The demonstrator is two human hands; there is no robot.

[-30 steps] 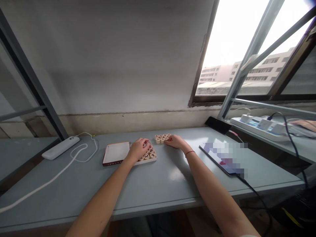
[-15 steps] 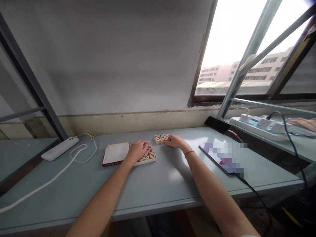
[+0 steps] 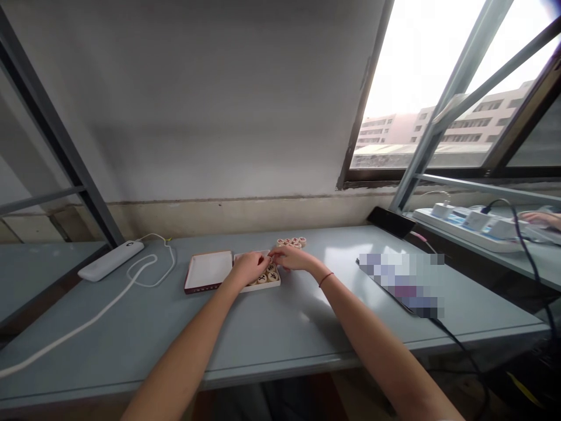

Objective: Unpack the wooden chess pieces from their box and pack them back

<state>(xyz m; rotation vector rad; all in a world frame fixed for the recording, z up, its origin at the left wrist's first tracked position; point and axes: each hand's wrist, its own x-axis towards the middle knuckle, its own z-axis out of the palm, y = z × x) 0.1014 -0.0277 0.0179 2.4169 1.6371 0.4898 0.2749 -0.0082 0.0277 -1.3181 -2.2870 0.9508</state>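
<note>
A shallow white box [image 3: 268,285] holds several round wooden Chinese chess pieces [image 3: 262,279] with dark characters. My left hand [image 3: 250,268] lies over the box, its fingers curled down among the pieces; what they grip is hidden. At the box's right rim my right hand [image 3: 290,257] comes in from the side, thumb and fingers pinched on a pale Chinese chess piece, mostly covered. The fingertips of both hands nearly meet. Behind my right hand, more pieces with red characters [image 3: 294,241] stand in rows on the desk, partly hidden.
The box's red-edged lid [image 3: 209,272] lies open side up at the left. A white power strip [image 3: 111,260] with a cable is farther left. A tablet [image 3: 397,286] and a dark phone [image 3: 390,222] are on the right. Another person's hand [image 3: 541,218] shows at the far right.
My right hand has moved left from the rows of pieces to the box's right edge. My left hand stays over the box. The view has shifted slightly.
</note>
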